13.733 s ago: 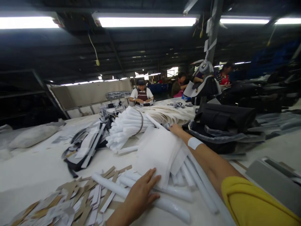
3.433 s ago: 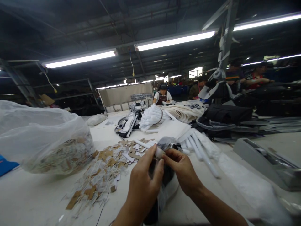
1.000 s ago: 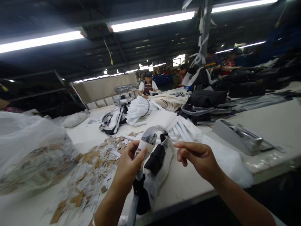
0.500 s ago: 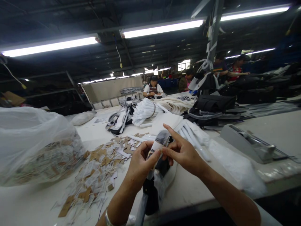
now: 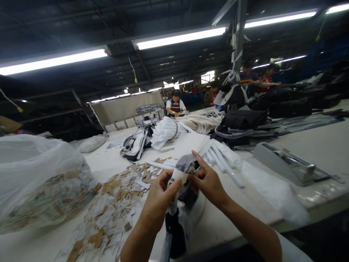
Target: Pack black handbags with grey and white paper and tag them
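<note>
My left hand pinches a small white tag against the top of a black piece wrapped in clear plastic, which hangs down over the table's front edge. My right hand is closed on the same tag and wrap from the right, its forefinger sticking up. A spread of brown and white paper tags lies on the white table just left of my hands.
A clear plastic bag of tags sits at the left. White tubes and a bound bundle of them lie behind, with black bags and a grey tape dispenser at the right. Other people work at the far end.
My hands have kept working at the tag on the wrapped piece; the right hand, apart a second ago, has come back onto it. Earlier I handled white sheets and tubes.
</note>
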